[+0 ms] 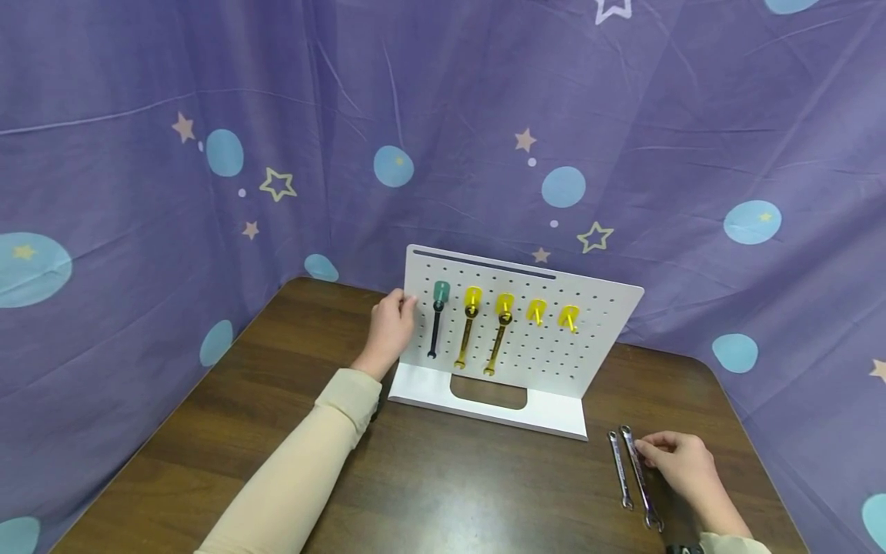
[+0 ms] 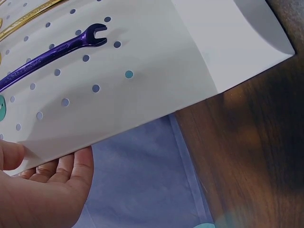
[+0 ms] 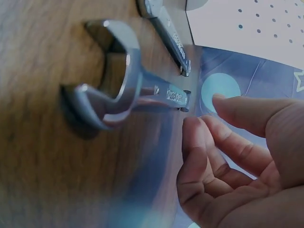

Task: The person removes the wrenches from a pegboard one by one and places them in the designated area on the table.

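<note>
My left hand (image 1: 391, 327) holds the left edge of a white pegboard stand (image 1: 602, 338), thumb in front and fingers (image 2: 81, 168) behind. A dark purple combination wrench (image 2: 50, 57) hangs on the green hook (image 1: 441, 289) there. Two gold wrenches, one (image 1: 465, 342) beside the other (image 1: 495, 350), hang from yellow hooks. On the table lie two silver combination wrenches, a shorter one (image 1: 620, 471) and a longer one (image 1: 640, 481). Just right of the longer wrench is my right hand (image 1: 681, 462), fingers loosely bent. The right wrist view shows a gap between its thumb and fingers, with nothing held.
Two yellow hooks, one (image 1: 536, 311) left of the other (image 1: 569, 317), carry nothing on the right half of the board. The stand's base (image 1: 422, 381) rests on a brown wooden table (image 1: 443, 485). A purple patterned curtain (image 1: 457, 115) hangs behind and along both sides.
</note>
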{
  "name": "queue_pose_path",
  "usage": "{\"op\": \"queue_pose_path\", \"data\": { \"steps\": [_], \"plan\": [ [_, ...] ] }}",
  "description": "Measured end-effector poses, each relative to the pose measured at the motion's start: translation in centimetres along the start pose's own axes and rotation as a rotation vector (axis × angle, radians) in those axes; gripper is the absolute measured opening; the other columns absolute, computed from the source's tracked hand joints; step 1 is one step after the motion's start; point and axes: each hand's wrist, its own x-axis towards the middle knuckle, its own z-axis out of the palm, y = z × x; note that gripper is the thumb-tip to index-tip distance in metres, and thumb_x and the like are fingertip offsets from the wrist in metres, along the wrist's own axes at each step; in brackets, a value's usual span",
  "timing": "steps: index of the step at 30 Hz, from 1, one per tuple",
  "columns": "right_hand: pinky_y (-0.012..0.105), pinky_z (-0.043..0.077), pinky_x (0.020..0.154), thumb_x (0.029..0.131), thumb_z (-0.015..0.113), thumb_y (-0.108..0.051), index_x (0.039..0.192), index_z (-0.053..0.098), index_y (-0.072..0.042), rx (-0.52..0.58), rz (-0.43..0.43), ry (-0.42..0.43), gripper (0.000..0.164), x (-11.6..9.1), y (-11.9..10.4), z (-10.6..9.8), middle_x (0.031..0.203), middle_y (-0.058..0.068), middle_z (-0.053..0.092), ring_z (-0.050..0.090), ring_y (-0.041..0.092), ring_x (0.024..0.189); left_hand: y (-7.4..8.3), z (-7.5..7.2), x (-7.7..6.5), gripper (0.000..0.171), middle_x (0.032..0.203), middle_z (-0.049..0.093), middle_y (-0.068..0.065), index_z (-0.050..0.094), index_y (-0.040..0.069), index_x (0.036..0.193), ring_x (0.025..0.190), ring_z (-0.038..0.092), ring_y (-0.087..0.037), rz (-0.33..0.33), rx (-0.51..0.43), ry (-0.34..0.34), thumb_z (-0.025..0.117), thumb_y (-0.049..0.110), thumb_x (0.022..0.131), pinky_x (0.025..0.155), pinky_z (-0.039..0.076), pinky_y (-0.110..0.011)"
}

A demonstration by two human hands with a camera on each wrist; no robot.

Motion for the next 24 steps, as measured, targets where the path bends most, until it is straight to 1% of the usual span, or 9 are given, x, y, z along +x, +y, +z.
{"op": "queue_pose_path", "data": {
  "steps": [5,11,15,19,24],
  "plan": [
    [0.031,0.045,0.065,0.094,0.077,-0.030,0.100,0.077,-0.001,0.043,-0.008,0.005,0.030,0.1,-0.4,0.1,0.079,0.002,0.073,0.064,0.015,0.073,0.0,0.0,0.0,0.022,0.077,0.059,-0.013,0.060,-0.001,0.093,0.070,0.054,-0.026,-0.001,0.011,0.004,0.055,0.015,0.107,0.062,0.045,-0.038],
    [0.026,0.049,0.067,0.095,0.076,-0.027,0.107,0.075,0.002,0.120,-0.028,-0.002,0.031,0.0,-1.0,0.3,0.090,0.009,0.075,0.067,0.015,0.079,-0.1,0.0,0.0,0.021,0.079,0.060,-0.014,0.062,-0.002,0.096,0.071,0.055,-0.027,-0.002,0.007,0.011,0.055,0.015,0.107,0.063,0.047,-0.040],
    [0.025,0.052,0.068,0.095,0.076,-0.028,0.111,0.074,0.003,0.184,-0.050,-0.008,0.035,0.1,-1.4,0.5,0.094,0.010,0.074,0.068,0.014,0.081,0.0,-0.1,-0.1,0.022,0.079,0.061,-0.015,0.062,-0.003,0.097,0.071,0.055,-0.028,-0.003,0.009,0.012,0.054,0.015,0.107,0.064,0.047,-0.041],
    [0.024,0.053,0.069,0.095,0.076,-0.028,0.111,0.074,0.004,0.246,-0.079,-0.013,0.036,0.2,-1.9,0.8,0.093,0.010,0.074,0.070,0.016,0.081,0.0,-0.1,-0.1,0.022,0.080,0.062,-0.015,0.062,-0.003,0.098,0.072,0.056,-0.028,-0.011,0.014,0.010,0.054,0.016,0.107,0.065,0.048,-0.041],
    [0.024,0.054,0.068,0.095,0.076,-0.025,0.110,0.074,0.004,0.274,-0.123,-0.008,0.032,0.2,-2.6,0.9,0.091,0.012,0.074,0.071,0.021,0.081,0.0,0.0,0.0,0.022,0.077,0.060,-0.014,0.061,-0.001,0.094,0.071,0.055,-0.027,-0.008,0.015,0.009,0.054,0.016,0.107,0.064,0.047,-0.040]
  ]
}}
